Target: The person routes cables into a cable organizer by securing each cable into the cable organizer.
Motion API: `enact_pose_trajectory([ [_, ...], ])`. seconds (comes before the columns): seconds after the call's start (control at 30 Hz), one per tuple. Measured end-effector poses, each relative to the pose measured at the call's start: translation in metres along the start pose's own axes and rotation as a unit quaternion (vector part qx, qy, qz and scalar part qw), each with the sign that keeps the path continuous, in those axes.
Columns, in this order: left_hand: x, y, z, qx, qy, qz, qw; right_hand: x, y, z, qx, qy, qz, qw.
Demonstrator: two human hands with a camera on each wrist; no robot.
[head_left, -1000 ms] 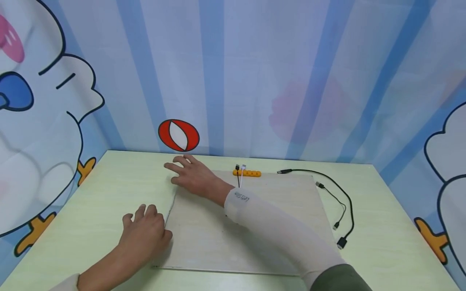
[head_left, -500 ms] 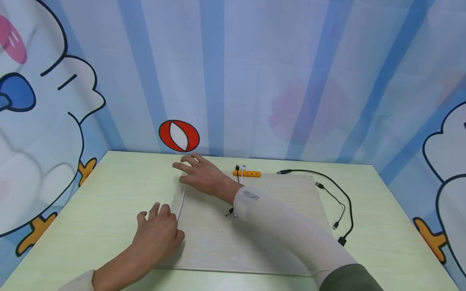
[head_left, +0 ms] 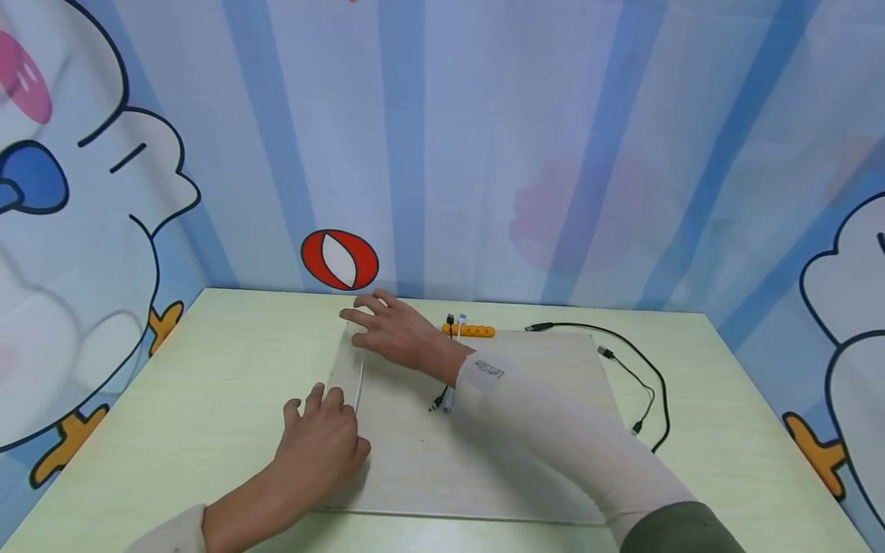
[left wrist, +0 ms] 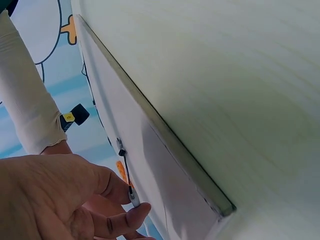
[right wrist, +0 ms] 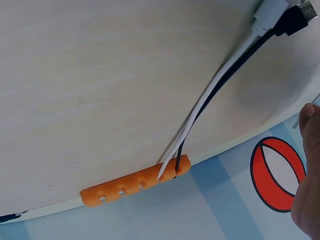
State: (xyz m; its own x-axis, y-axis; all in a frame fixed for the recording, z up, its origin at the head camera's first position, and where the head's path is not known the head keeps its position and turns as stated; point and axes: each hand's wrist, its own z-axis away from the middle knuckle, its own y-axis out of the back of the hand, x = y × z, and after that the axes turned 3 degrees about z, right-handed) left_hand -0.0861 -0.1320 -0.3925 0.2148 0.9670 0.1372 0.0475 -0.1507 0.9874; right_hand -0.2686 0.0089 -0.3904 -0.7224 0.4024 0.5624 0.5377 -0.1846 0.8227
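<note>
A thin white cable (head_left: 360, 382) stretches between my two hands above the left part of the pale board (head_left: 484, 461). My left hand (head_left: 321, 445) pinches its near end, a small whitish plug (left wrist: 134, 198) between thumb and finger in the left wrist view. Toward the board's far left corner, my right hand (head_left: 401, 334) pinches the other end, partly cut off at the edge of the right wrist view. An orange cable holder (right wrist: 135, 181) sits at the board's back edge. A white cable (right wrist: 200, 102) and a black cable (right wrist: 245, 56) run from its slots across the board.
Right of the board lie a long thick black cable (head_left: 646, 359) and a shorter thin black cable (head_left: 639, 382) on the light table (head_left: 747, 461). A striped blue curtain (head_left: 470, 153) stands behind the table. My right forearm crosses over the board.
Both hands have moved right together, carrying the white cable from the board's left edge inward over the board. The lower ends of the holder's cables have come into view beside my right sleeve.
</note>
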Motion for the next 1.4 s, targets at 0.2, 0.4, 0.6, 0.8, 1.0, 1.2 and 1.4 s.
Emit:
enact_pose_trajectory([
  [0.2,0.005,-0.003,-0.002,0.009,-0.012,0.000,0.9999,0.003,-0.004,0.007,0.007,0.005,0.017,0.9998],
  [0.4,0.008,-0.009,-0.005,0.019,-0.016,0.003,0.9997,0.007,-0.007,0.014,0.002,0.007,0.023,0.9997],
  [0.6,0.014,-0.018,-0.010,0.033,-0.026,0.012,0.9990,0.010,-0.011,0.021,0.005,0.006,0.022,0.9997],
  [0.8,0.027,-0.007,-0.012,-0.002,-0.022,0.005,0.9997,0.015,-0.014,0.030,0.007,0.001,0.015,0.9999],
  [1.0,0.028,-0.017,-0.018,0.013,-0.027,0.014,0.9995,0.019,-0.017,0.037,0.001,-0.002,0.008,1.0000],
  [1.2,0.035,-0.018,-0.021,0.012,-0.034,0.022,0.9991,0.023,-0.021,0.045,-0.005,-0.007,0.004,1.0000],
  [1.4,0.047,-0.011,-0.025,0.004,-0.042,0.023,0.9988,0.027,-0.026,0.053,0.000,-0.013,0.000,0.9999],
])
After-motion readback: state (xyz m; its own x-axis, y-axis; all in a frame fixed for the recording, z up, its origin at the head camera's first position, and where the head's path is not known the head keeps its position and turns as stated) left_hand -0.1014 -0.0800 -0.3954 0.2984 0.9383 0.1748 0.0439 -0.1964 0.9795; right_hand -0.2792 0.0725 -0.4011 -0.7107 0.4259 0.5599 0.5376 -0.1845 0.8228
